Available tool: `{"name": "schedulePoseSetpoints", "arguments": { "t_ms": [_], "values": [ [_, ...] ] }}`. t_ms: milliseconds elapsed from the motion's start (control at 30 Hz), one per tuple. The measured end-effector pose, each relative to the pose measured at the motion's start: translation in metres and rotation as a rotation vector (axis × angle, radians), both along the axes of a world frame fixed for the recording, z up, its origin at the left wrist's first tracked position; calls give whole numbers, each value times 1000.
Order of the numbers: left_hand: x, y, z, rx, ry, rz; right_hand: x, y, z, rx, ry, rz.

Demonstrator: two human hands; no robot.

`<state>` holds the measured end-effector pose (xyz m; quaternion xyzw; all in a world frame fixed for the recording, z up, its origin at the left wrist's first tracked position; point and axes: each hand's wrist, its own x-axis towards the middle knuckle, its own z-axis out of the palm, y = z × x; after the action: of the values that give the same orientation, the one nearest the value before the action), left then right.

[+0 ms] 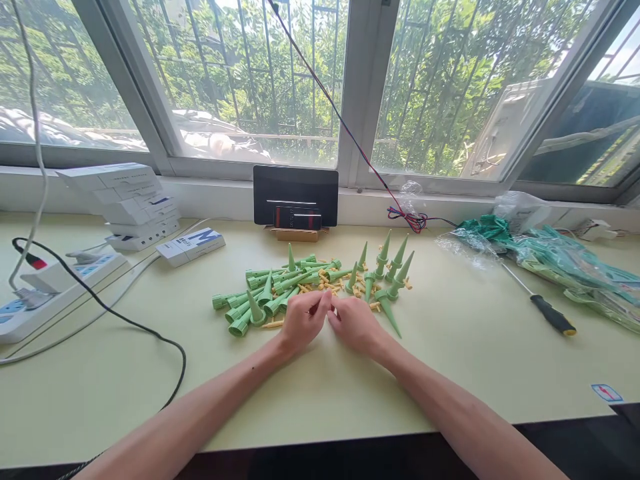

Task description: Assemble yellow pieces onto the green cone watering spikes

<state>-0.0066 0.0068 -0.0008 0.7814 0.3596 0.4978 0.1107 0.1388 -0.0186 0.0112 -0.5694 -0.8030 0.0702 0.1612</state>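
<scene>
My left hand [303,321] and my right hand [354,324] rest side by side on the pale green table [450,360], fingertips nearly touching. Both have their fingers curled in a pinch at the near edge of a pile of green plastic cone spikes [273,290]. Small yellow parts [331,285] lie scattered among the spikes. Whatever the fingers pinch is too small to make out. More green spikes [393,267] stand upright just beyond my right hand.
A screwdriver [545,308] with a black and yellow handle lies to the right, near plastic bags [565,260] of green parts. A dark device [295,197] leans at the window sill. White boxes [130,200], a power strip [55,287] and a black cable [125,320] lie to the left.
</scene>
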Motion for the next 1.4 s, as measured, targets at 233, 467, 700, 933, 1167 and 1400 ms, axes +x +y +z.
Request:
{"name": "schedulePoseSetpoints", "arguments": {
  "t_ms": [233, 467, 700, 933, 1167, 1400],
  "values": [
    [1, -2, 3, -28, 20, -13, 4, -2, 5, -47, -110, -100],
    [1, -2, 2, -28, 28, -18, 5, -1, 3, -88, -114, -198],
    [1, -1, 1, -24, 19, 17, 5, 0, 6, -123, -128, -262],
    [1, 0, 0, -26, 6, 74, 3, 1, 1, -6, 16, -182],
    [1, 0, 2, 1, -21, 92, -3, 6, -6, 128, 259, -50],
    [2, -4, 1, -9, 6, 21, -7, 17, -7, 15, 109, 65]
  ]
}}
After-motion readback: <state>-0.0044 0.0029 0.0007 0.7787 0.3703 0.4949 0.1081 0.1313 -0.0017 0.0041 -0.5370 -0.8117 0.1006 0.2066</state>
